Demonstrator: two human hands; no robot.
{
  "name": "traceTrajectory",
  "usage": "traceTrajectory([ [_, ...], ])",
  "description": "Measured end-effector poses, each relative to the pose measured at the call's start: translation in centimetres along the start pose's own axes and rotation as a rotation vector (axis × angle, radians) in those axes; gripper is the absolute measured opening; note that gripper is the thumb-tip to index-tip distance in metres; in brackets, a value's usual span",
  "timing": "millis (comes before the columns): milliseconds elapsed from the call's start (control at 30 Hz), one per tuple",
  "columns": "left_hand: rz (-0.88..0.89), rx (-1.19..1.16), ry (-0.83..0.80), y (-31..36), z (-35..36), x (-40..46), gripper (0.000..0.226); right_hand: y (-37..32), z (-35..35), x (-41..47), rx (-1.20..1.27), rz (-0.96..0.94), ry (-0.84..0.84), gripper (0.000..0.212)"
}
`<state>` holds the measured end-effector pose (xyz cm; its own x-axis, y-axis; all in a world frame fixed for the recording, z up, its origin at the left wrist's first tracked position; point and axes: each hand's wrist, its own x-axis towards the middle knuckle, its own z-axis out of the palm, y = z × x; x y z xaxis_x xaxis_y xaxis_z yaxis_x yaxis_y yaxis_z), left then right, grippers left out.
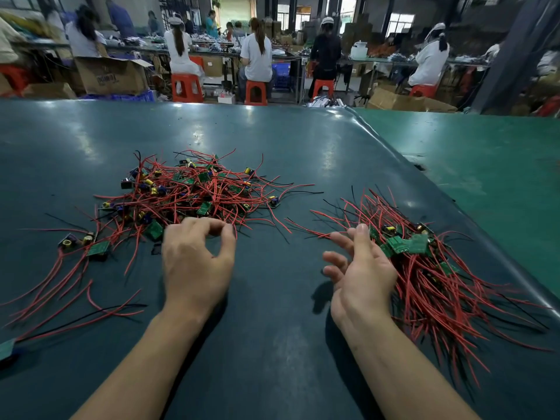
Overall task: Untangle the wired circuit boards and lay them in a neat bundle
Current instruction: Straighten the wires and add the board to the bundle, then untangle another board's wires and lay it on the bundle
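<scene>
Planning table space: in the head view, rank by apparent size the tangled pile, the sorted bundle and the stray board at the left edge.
1. tangled pile
2. sorted bundle, close in spread and nearer the camera, so unsure
3. stray board, partly cut off

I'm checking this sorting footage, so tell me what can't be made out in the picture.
- Head view: whether the left hand pinches a wire; its fingertips blur against the tangled pile.
- Head view: boards in the neat bundle beneath the right hand, hidden by the palm.
- Head view: the board at the left edge, cut off.

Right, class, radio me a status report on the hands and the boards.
Left hand pinching wire at tangled pile. Right hand open beside bundle. Nothing blocking.
</scene>
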<state>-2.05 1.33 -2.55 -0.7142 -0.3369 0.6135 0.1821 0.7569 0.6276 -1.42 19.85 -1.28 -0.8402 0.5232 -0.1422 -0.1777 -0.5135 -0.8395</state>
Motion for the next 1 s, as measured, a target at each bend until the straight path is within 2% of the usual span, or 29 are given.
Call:
traceTrajectory([
  [33,0.023,0.094,0.030,-0.3,-0.2,0.2,0.009,0.2,0.0,0.1,-0.009,0.036,0.000,0.024],
  [100,-0.034,0.242,0.014,-1.0,-0.3,0.5,0.028,0.1,0.2,0.3,-0.005,0.064,-0.020,0.026],
  [200,-0.191,0.393,-0.135,-1.9,-0.4,0.8,0.049,0.1,0.3,0.3,-0.058,0.040,-0.095,0.026],
  [267,-0.222,0.418,-0.177,-2.3,-0.4,1.0,0.049,0.4,0.3,0.0,-0.117,0.015,-0.173,0.024],
  [367,-0.202,0.235,-0.036,-2.7,-0.6,1.6,0.034,0.6,0.4,-0.6,-0.191,-0.024,-0.263,0.024],
  [433,-0.153,0.143,0.047,-2.7,-0.6,1.7,0.023,0.7,0.4,-0.6,-0.204,-0.024,-0.287,0.024],
  [600,-0.012,0.051,0.120,-1.7,-0.5,1.2,0.021,0.9,0.2,-0.5,-0.276,0.004,-0.334,0.023],
  [700,0.193,-0.009,0.192,-0.6,-0.8,0.6,0.017,1.2,0.3,-0.6,-0.322,-0.019,-0.370,0.019],
  [767,0.424,-0.127,0.114,0.7,-0.6,-0.5,0.016,1.4,0.2,-0.6,-0.427,-0.111,-0.427,0.007],
  [833,0.617,-0.305,-0.056,2.1,-0.3,-1.8,0.014,1.7,0.0,-0.5,-0.696,-0.262,-0.561,0.039],
  [867,0.671,-0.389,-0.134,2.6,-0.1,-2.3,0.013,2.0,-0.1,-0.4,-0.806,-0.317,-0.642,0.056],
  [900,0.693,-0.458,-0.193,2.9,0.0,-2.6,0.013,2.2,-0.1,-0.4,-0.849,-0.350,-0.678,0.063],
  [933,0.694,-0.503,-0.233,3.1,0.0,-2.8,0.013,2.3,-0.1,-0.4,-0.818,-0.356,-0.680,0.057],
  [1000,0.651,-0.535,-0.254,3.3,-0.2,-2.8,0.021,2.2,0.0,-0.5,-0.744,-0.383,-0.602,0.027],
])
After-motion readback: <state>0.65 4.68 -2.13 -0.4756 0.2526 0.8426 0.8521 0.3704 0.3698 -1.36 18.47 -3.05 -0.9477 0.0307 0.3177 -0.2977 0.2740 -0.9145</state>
